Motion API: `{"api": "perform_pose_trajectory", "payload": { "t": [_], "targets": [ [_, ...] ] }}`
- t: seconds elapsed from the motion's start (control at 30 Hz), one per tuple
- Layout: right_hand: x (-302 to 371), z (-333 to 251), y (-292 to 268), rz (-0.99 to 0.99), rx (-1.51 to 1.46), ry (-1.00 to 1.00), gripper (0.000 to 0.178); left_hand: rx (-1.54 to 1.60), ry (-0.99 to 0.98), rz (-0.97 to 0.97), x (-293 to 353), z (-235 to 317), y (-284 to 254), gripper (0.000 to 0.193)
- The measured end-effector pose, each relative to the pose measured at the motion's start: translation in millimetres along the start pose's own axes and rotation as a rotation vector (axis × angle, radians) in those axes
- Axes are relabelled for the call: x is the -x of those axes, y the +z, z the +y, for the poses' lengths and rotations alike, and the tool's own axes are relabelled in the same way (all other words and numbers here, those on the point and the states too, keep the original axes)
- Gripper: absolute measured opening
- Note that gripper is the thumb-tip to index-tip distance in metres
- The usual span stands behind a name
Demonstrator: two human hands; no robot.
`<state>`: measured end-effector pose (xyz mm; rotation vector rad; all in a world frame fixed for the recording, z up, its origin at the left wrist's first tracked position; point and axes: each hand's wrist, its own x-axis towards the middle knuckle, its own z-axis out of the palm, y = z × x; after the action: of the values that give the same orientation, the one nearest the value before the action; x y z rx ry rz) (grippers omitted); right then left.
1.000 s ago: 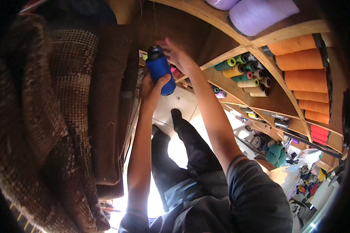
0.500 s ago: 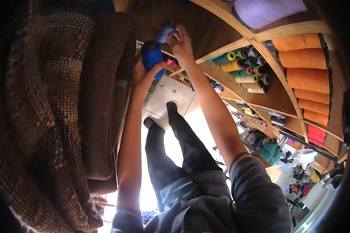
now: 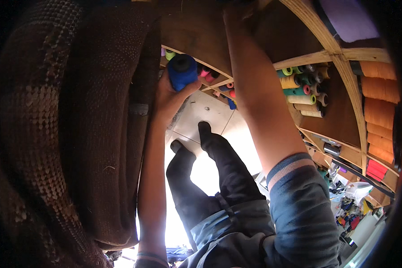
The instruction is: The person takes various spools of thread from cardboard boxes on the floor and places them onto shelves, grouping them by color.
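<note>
A large blue spool of thread (image 3: 183, 78) stands upright in my left hand (image 3: 170, 96), with the fingers and thumb closed around its lower part. The spool's dark top faces up. My right arm stretches far up into the dark shelf compartment (image 3: 194, 27). Deep shadow at the upper edge covers my right hand (image 3: 239, 8); its fingers, and anything they may hold, do not show clearly.
Wooden shelving on the right holds green, yellow and cream spools (image 3: 301, 91), orange spools (image 3: 379, 102) and a lilac spool (image 3: 350, 20). Brown rolled or folded fabric (image 3: 107, 120) hangs close along my left arm. Below is a pale tiled floor (image 3: 201, 116).
My right hand, which held a smaller dark blue spool beside the large one, has moved up and right into the shadowed shelf. My left hand keeps its spool, now slightly lower and farther right.
</note>
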<state>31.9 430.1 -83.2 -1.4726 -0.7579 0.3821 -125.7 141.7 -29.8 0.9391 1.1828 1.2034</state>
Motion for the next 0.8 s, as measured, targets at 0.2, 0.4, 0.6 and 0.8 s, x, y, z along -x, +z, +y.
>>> {"api": "perform_pose_trajectory", "payload": {
  "t": [0.2, 0.4, 0.6, 0.8],
  "targets": [
    [-20, 0, 16, 0.02, -0.021, 0.027, 0.032, 0.011, 0.009, -0.022, -2, 0, -5, 0.048],
    [-28, 0, 19, 0.017, -0.07, 0.079, 0.03, 0.082, 0.008, -0.031, -1, 2, -1, 0.047],
    [10, -16, -5, -0.034, -0.237, 0.217, 0.029, 0.051, -0.019, 0.019, -5, -2, 10, 0.053],
    [137, -82, -96, -0.517, -0.422, 0.461, 0.035, -0.029, 0.042, 0.208, -9, 6, 5, 0.055]
  ]
}}
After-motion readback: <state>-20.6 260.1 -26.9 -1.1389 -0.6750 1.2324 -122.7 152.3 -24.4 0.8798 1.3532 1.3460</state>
